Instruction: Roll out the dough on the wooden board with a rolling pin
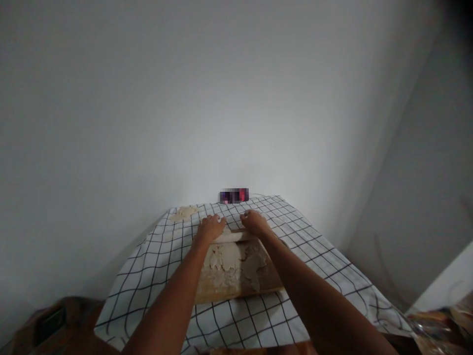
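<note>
A pale rolling pin [233, 237] lies crosswise over the far part of a wooden board [212, 294]. My left hand [212, 227] is closed at its left end, fingers curled. At the opposite end, my right hand [254, 222] is also closed, with its knuckles facing away. Between my forearms, a flattened, ragged-edged sheet of dough [229, 255] is spread on the board, with another thin part [254, 266] to its right. Flour smears whiten the wood near the dough. The pin's ends are hidden beneath my hands.
A white cloth with a dark grid [155, 276] covers the table. Another flat piece of dough [184, 213] rests at the far left corner. A small dark and red object [234, 195], blurred out, stands against the wall. Brown furniture [55, 325] is at lower left.
</note>
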### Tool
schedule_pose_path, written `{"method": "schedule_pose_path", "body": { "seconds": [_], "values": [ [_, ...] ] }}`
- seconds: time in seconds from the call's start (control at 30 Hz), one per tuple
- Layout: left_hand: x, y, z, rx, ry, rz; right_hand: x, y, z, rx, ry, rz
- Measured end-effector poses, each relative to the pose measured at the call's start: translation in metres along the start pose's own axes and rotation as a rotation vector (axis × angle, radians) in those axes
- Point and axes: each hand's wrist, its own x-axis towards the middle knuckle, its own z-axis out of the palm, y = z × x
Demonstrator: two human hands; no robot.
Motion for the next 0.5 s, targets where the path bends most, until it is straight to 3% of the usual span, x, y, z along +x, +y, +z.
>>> {"method": "schedule_pose_path", "body": {
  "seconds": [0.23, 0.5],
  "values": [
    [0.023, -0.004, 0.007, -0.035, 0.014, 0.01, 0.029, 0.005, 0.01, -0.08, -0.058, -0.062],
    [0.009, -0.002, 0.007, 0.011, 0.005, 0.014, 0.024, 0.008, 0.015, -0.111, -0.055, -0.077]
  ]
}}
